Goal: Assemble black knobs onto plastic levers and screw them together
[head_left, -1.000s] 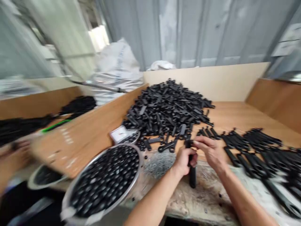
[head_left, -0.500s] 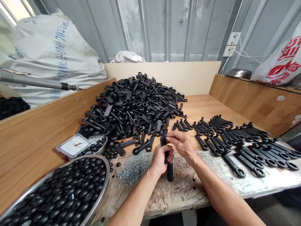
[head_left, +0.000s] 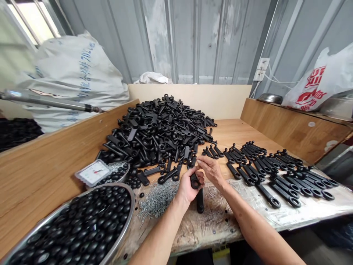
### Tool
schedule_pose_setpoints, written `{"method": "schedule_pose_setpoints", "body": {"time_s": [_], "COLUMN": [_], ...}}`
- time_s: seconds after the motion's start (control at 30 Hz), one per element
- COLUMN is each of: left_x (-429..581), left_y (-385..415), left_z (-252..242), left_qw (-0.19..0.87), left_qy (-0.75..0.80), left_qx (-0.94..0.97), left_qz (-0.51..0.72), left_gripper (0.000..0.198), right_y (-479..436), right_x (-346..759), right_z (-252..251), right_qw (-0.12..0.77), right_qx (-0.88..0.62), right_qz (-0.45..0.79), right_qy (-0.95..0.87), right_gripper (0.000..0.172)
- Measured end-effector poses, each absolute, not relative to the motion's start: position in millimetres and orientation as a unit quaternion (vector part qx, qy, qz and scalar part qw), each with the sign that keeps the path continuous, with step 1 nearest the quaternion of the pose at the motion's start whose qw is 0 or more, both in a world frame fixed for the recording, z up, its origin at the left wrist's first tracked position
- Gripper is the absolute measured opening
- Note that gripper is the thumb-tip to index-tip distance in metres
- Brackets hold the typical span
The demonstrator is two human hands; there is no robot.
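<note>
Left hand (head_left: 190, 186) closed round a black handle (head_left: 200, 201), held just right of the screws (head_left: 158, 197); its long axis runs from the far ring end back toward the person. Right hand (head_left: 212, 170), fingertips pinched together, meets that ring end from the right. Anything between them is hidden.

Back wall (head_left: 193, 40): grey corrugated metal sheet, vertical ribs. Window (head_left: 24, 18) upper left, daylight coming in; light even and soft. White socket (head_left: 262, 69) on the wall at right, white cable trailing. Bench (head_left: 237, 127): pale wood, boarded in at back and both sides; front edge worn, stained.
</note>
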State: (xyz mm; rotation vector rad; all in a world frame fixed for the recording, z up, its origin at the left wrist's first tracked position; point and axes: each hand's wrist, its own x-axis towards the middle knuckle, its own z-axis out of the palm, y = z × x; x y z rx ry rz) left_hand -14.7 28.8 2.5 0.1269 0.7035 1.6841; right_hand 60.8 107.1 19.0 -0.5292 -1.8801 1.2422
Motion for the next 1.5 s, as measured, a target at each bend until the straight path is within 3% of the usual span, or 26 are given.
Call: {"method": "schedule_pose_setpoints", "body": {"time_s": [0.1, 0.23, 0.33, 0.47, 0.67, 0.97, 1.5], "left_x": [-16, -13, -11, -6, 0, -29, -30], "left_y": [26, 27, 30, 31, 28, 28, 24], "left_z": [7, 6, 3, 3, 8, 16, 19], "left_qw": [0.601, 0.579, 0.579, 0.584, 0.575, 0.386, 0.385], "left_qy": [0.284, 0.271, 0.283, 0.305, 0.343, 0.424, 0.416], "left_qx": [0.056, 0.073, 0.087, 0.088, 0.108, 0.058, 0.066], "left_qz": [0.745, 0.766, 0.760, 0.747, 0.735, 0.817, 0.821], "left_gripper": [0.019, 0.022, 0.023, 0.024, 0.012, 0.013, 0.021], "right_y": [97, 76, 66, 62, 82, 125, 129], "right_x": [73, 88, 91, 93, 102, 75, 75], "right_z": [28, 36, 40, 40, 36, 30, 14], "right_qw": [0.384, 0.273, 0.186, 0.124, 0.127, 0.073, 0.038], "right_qx": [-0.198, -0.215, -0.253, -0.287, -0.295, -0.349, -0.367], "right_qz": [0.335, 0.134, 0.068, 0.047, 0.029, -0.002, -0.029], "right_qy": [-0.837, -0.928, -0.947, -0.949, -0.947, -0.934, -0.929], "right_gripper": [0.018, 0.012, 0.011, 0.012, 0.013, 0.020, 0.023]}}
